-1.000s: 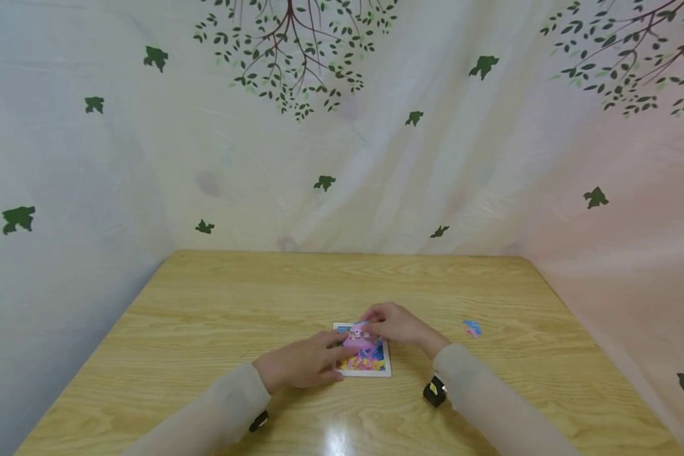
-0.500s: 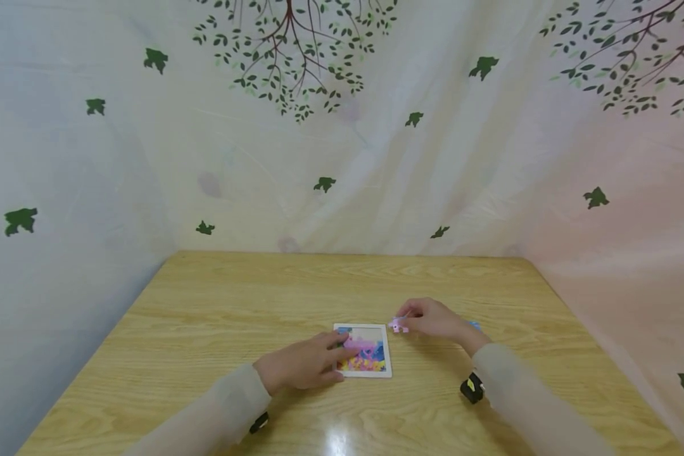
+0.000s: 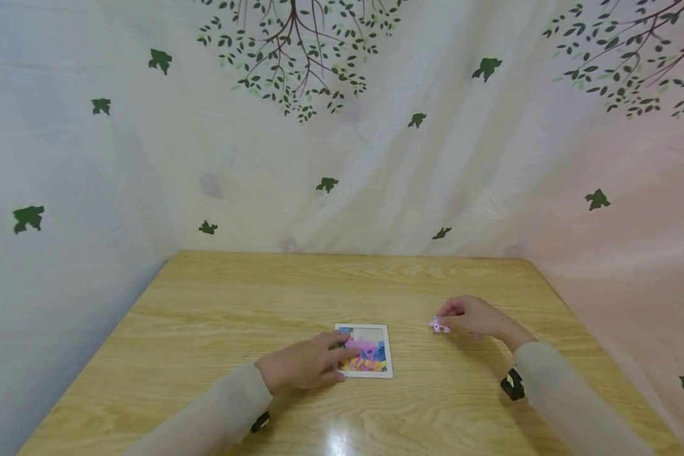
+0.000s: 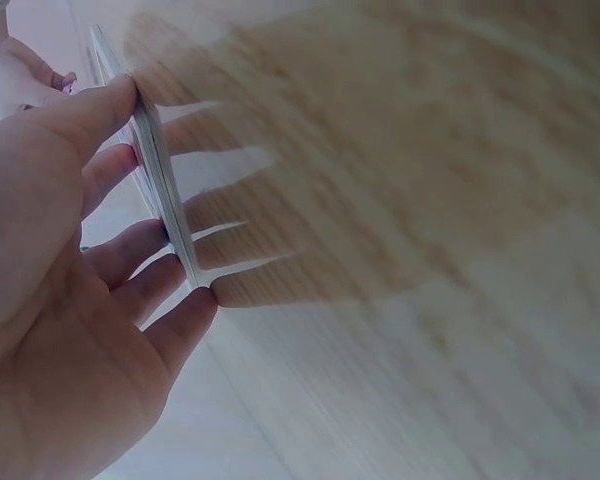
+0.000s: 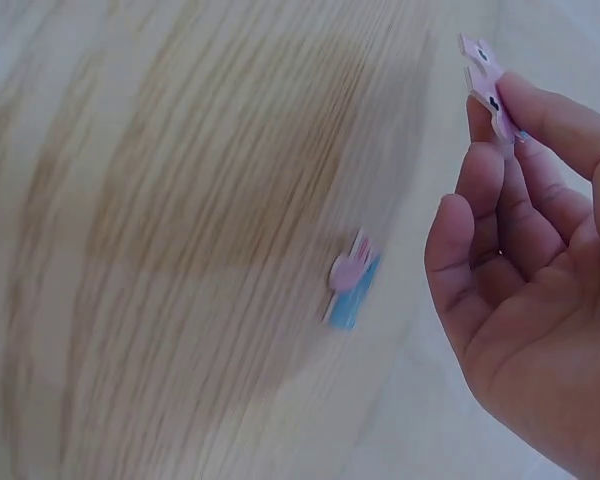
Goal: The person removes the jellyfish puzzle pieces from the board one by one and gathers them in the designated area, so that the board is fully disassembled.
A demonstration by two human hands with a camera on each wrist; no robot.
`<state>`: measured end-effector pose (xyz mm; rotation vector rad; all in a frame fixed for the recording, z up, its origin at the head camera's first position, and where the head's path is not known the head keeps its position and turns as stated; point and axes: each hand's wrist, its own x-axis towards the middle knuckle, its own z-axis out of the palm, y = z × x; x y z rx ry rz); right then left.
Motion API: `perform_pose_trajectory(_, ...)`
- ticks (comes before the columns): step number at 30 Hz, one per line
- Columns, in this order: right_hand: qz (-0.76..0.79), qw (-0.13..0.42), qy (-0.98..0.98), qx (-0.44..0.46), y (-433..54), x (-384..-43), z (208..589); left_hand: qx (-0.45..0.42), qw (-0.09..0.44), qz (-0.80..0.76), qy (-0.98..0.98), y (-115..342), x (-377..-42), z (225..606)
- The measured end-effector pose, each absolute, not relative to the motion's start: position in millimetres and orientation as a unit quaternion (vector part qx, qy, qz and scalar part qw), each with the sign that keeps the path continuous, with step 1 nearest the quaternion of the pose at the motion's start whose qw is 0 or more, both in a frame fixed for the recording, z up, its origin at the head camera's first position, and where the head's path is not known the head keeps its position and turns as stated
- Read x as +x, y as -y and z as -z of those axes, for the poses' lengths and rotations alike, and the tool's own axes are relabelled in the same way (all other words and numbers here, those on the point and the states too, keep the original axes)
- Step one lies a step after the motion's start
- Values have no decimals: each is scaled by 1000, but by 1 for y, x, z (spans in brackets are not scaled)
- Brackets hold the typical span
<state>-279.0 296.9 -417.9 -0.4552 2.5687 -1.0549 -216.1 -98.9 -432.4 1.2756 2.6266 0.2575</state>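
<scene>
A small jigsaw puzzle in a white frame lies on the table, with pink, blue and yellow pieces fitted and a pale gap along its upper part. My left hand rests on its left side, fingers extended over the picture and thumb by the near left corner. To the right of the frame, my right hand pinches a pink puzzle piece between thumb and fingers, above the table. In the right wrist view, another puzzle piece, pink and blue, lies on the wood; the right hand mostly hides it in the head view.
The wooden table reaches back to a pale curtain printed with branches and green birds. Black wrist devices sit under both sleeves.
My right hand has lifted the pink puzzle piece from the frame's upper part and carried it right, near the loose piece. The left hand stays on the puzzle.
</scene>
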Motion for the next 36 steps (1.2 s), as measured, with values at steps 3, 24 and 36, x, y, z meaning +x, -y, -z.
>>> perform_pose_trajectory(3, 374, 172, -897, -162, -305, -280, 419, 430, 108, -88, -892, 99, -216, 432)
perform_pose_trajectory(24, 351, 169, -906, -168, -321, -282, 428, 428, 114, -100, -891, 98, -215, 431)
perform_pose_trajectory(36, 358, 169, -904, -163, -318, -280, 428, 434, 109, -100, -889, 100, -219, 435)
